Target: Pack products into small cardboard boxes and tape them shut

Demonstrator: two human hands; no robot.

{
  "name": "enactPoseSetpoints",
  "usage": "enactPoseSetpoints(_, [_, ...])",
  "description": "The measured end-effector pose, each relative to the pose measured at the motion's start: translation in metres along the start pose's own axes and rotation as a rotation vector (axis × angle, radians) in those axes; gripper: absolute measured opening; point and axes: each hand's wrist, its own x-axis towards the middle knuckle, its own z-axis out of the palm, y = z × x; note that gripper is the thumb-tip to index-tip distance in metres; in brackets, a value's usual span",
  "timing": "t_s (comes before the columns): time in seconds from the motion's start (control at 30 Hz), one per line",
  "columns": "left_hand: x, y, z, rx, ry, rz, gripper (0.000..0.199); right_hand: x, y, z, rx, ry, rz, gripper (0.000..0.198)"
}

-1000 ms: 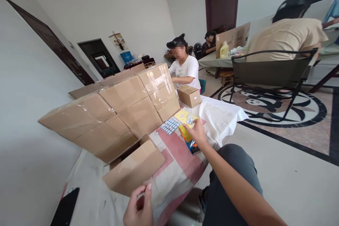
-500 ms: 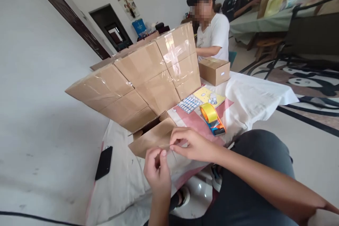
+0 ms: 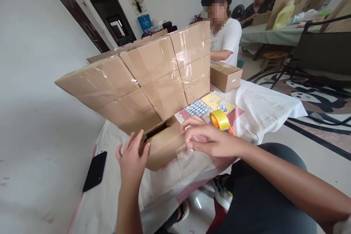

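A small cardboard box [image 3: 164, 148] with a dark opening along its top sits on the cloth in front of me. Beside its left end is my left hand [image 3: 133, 153], fingers spread, with nothing held. My right hand [image 3: 207, 137] is at the box's right end, its thumb and fingers curled together on a see-through strip that looks like a piece of clear tape [image 3: 183, 149]. Just behind that hand lies a tape dispenser with a yellow roll [image 3: 221, 120], its lower part hidden by my hand and forearm.
Taped cardboard boxes [image 3: 156, 76] form a wall behind the small box. Beyond are sticker sheets [image 3: 218, 101] and a closed carton [image 3: 227, 76]. A black phone [image 3: 95, 172] lies at the left edge. One person [image 3: 229, 36] sits across, another [image 3: 252, 12] farther back.
My hands, pinched close together before, have come apart. The left moved left and opened beside the box; the right moved slightly right and up. The box's top opening shows more narrowly.
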Motion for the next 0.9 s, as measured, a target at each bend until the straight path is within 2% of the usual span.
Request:
enactPoseSetpoints(0.07, [0.001, -0.004, 0.003, 0.004, -0.141, 0.054, 0.036, 0.021, 0.009, 0.002, 0.041, -0.062, 0.015, 0.011])
enactPoseSetpoints(0.1, [-0.001, -0.004, 0.005, 0.004, -0.168, 0.065, 0.036, 0.032, 0.016, 0.006, 0.059, -0.077, 0.023, 0.011])
enactPoseSetpoints(0.23, [-0.010, -0.002, 0.010, -0.021, -0.176, 0.071, 0.050, 0.076, 0.056, 0.029, 0.081, -0.114, 0.062, 0.008])
enactPoseSetpoints(0.37, [-0.011, -0.004, 0.010, -0.082, -0.171, 0.088, 0.052, 0.105, 0.092, 0.055, -0.074, -0.124, 0.173, 0.007])
enactPoseSetpoints(0.57, [-0.015, 0.001, 0.016, 0.059, -0.178, 0.203, 0.054, 0.117, 0.104, 0.069, -0.284, -0.093, 0.233, 0.014])
enactPoseSetpoints(0.7, [-0.023, 0.012, 0.016, 0.163, -0.165, 0.209, 0.049, 0.115, 0.102, 0.073, -0.364, -0.092, 0.267, 0.011])
enactPoseSetpoints(0.83, [-0.025, 0.016, 0.015, 0.134, -0.227, 0.225, 0.046, 0.113, 0.101, 0.080, -0.510, -0.081, 0.293, 0.011])
enactPoseSetpoints(0.9, [-0.026, 0.015, 0.016, 0.105, -0.245, 0.258, 0.046, 0.115, 0.105, 0.080, -0.600, -0.001, 0.342, 0.017])
